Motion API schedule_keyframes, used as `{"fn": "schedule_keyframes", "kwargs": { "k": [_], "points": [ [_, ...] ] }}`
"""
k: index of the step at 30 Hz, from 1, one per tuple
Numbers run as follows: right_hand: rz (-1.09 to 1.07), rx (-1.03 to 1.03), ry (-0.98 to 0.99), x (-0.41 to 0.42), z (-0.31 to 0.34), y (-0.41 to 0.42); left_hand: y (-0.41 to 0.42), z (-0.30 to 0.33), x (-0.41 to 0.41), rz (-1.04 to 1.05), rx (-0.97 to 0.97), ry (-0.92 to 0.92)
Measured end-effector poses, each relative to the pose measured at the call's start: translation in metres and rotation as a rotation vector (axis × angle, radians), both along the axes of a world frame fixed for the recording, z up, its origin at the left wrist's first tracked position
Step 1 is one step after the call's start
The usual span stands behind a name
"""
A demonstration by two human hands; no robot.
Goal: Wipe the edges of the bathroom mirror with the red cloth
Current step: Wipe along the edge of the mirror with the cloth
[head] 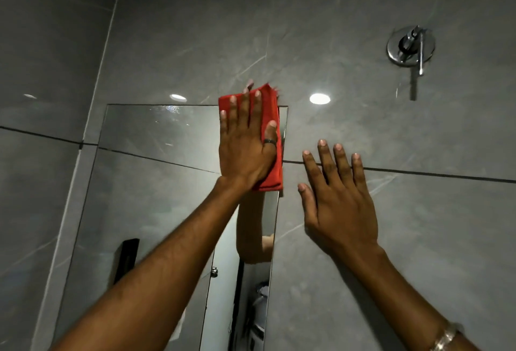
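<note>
Left hand (245, 152) is flat on the red cloth (268, 138), fingers spread and pressing it against the top right corner of the mirror (145, 183), no clenched grip here, just an open palm pinning the fabric to the glass. The cloth is folded into a long strip, its upper end poking above the mirror's top edge onto the grey tiled wall (363, 211), its right side running along the mirror's right edge. There's a dark ring (269, 141) on the thumb of that hand. Right hand (335, 199) is off the mirror altogether, open and empty, fingers splayed over the wall tile just beside the mirror's right edge, fingertips crossing a dark grout line. A metal bracelet (444, 338) shows at the right wrist. Up on the wall, well apart from both hands, sits a chrome tap handle (410, 47). The left forearm's reflection shows in the glass below the cloth.
</note>
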State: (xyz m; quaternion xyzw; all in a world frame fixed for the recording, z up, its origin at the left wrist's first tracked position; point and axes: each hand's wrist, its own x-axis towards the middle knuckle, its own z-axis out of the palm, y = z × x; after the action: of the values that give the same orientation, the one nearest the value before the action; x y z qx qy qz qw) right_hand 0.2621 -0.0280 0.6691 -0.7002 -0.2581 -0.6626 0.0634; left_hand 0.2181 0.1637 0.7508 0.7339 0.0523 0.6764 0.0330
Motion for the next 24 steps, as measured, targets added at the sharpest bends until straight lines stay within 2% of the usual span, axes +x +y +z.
{"fn": "schedule_keyframes", "kwargs": {
  "k": [4, 8, 11, 14, 16, 21, 24],
  "points": [
    [-0.013, 0.037, 0.014, 0.004, -0.009, 0.005, -0.011, -0.029, 0.001, -0.016, 0.036, 0.025],
    [-0.022, 0.055, 0.041, 0.003, -0.025, 0.01, -0.014, -0.08, -0.002, -0.024, 0.166, 0.053],
    [-0.016, 0.026, 0.043, 0.001, -0.042, 0.008, 0.009, -0.106, -0.009, -0.018, 0.41, 0.133],
    [0.001, -0.03, 0.035, 0.001, -0.057, 0.002, 0.044, -0.094, -0.015, 0.035, 0.639, 0.193],
    [0.001, -0.039, 0.031, 0.002, -0.061, 0.0, 0.049, -0.081, -0.016, 0.034, 0.578, 0.184],
    [-0.016, -0.009, 0.006, 0.003, -0.068, 0.004, 0.002, -0.083, -0.01, -0.009, 0.063, 0.063],
    [-0.029, 0.028, 0.032, 0.005, -0.081, 0.008, -0.022, -0.103, -0.007, -0.022, -0.059, 0.052]
  ]
}}
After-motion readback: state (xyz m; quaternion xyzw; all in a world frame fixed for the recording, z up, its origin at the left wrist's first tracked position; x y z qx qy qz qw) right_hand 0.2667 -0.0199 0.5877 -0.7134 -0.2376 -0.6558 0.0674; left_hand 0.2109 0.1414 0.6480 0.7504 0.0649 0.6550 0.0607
